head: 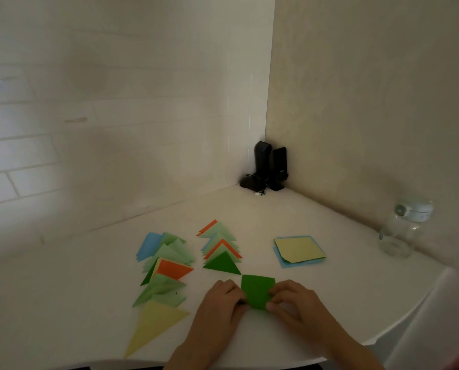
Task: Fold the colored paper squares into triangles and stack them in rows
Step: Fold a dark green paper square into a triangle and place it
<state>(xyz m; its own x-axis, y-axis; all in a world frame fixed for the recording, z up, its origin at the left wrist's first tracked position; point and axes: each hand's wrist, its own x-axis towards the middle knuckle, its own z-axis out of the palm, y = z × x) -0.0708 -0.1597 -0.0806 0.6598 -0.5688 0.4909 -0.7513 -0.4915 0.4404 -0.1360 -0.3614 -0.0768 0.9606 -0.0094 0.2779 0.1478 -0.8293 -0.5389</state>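
A dark green paper square [257,289] lies on the white table in front of me. My left hand [220,305] pinches its near left corner and my right hand [293,303] pinches its near right edge. Just beyond it, a row of folded triangles [220,249] in light green, orange and blue ends in a dark green triangle [222,264]. Further left runs a second row of triangles [167,265], with blue at the far end, light green and orange in the middle, and a large yellow triangle [156,323] nearest me. Unfolded squares, yellow on blue [299,251], are stacked to the right.
Two black speakers [269,166] with cables stand in the wall corner at the back. A clear glass jar with a white lid [404,228] sits at the right by the wall. The table's rounded front edge [383,340] curves past my right wrist.
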